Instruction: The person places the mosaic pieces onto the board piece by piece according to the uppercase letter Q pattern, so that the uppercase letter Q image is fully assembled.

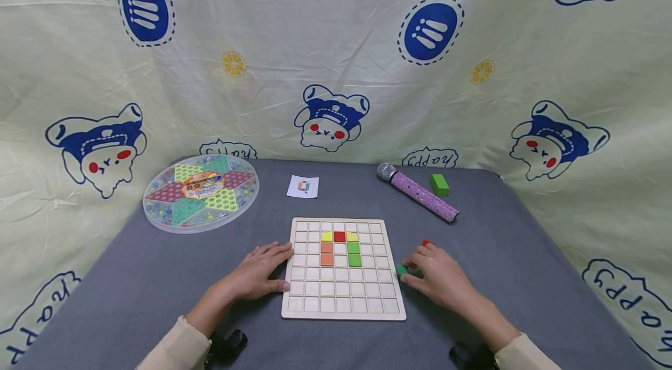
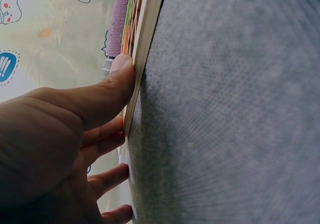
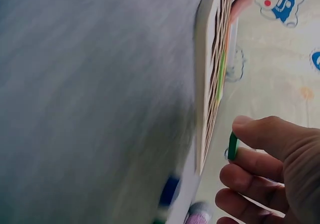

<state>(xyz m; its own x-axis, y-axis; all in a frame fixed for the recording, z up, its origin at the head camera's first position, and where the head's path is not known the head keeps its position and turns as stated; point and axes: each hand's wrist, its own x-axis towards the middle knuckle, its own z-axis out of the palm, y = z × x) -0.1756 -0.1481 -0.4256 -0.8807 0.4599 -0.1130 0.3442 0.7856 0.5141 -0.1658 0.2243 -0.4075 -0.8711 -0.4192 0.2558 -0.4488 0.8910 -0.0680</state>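
My R hand (image 1: pixel 440 276): pinching 1 green tile (image 3: pixel 233 145); poss. drop if pinch slackens. My L hand (image 1: pixel 261 271): unclenched, touching board's (image 1: pixel 343 304) left edge; bump may jog laid pcs (image 1: pixel 354 260).

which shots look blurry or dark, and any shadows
Head view: brightly lit, board grid crisp; left wrist view: dimmer, dark shadow on the grey cloth beside the board; right wrist view: also dim, blue block blurred near the bottom edge, green tile clearer.
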